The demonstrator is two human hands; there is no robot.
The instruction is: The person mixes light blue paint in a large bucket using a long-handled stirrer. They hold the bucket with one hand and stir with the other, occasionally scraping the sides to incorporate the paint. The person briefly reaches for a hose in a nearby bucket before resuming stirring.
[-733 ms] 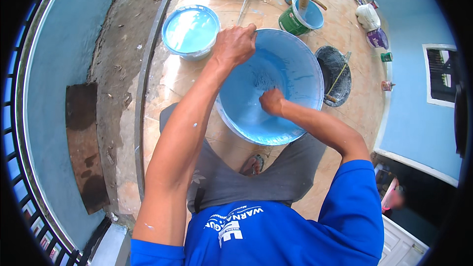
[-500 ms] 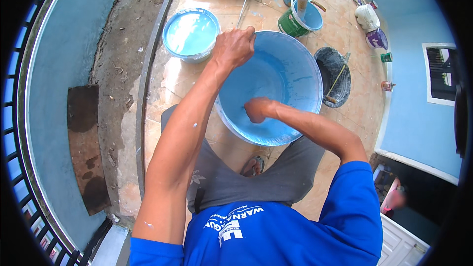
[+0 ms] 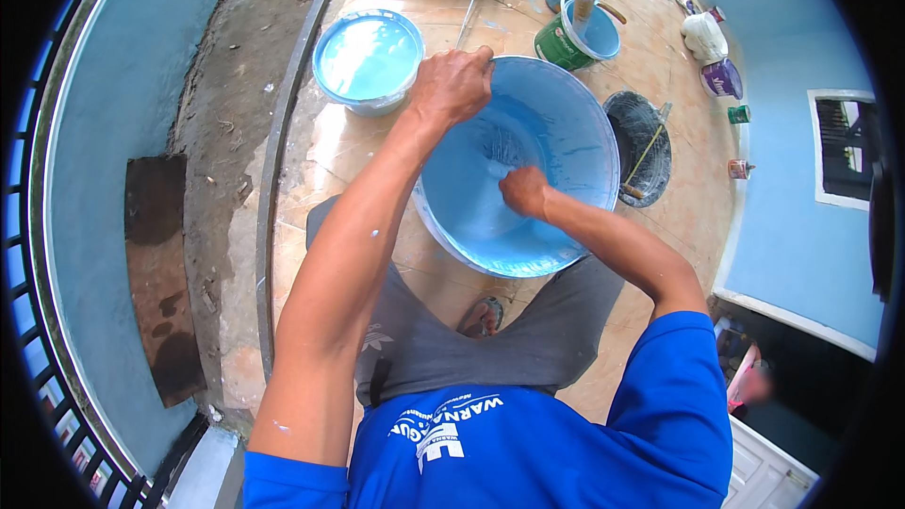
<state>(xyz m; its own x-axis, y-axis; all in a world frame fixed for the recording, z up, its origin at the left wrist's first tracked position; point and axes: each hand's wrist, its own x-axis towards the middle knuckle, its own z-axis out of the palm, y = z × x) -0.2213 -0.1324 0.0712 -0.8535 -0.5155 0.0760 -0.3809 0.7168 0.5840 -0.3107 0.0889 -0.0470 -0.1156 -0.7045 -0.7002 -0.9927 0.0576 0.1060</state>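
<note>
Left of our left hand, a light-blue tub could get knocked if that arm swings; the hand grips the rim of the bucket, which a slip might tip; inside, our closed right hand, contents hidden, could splash.

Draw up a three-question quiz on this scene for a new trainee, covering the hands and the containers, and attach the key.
1. True or false: the person's right hand is outside the large round bucket with the blue-coated inside.

2. Multiple choice: the person's left hand is at which part of that bucket?
A. Its rim
B. Its inside bottom
C. Its outer base

3. Open question: which container is immediately to the bucket's right in the picture?

Key:
1. False; it reaches inside.
2. A.
3. The black oval tub with pale smears.
</note>
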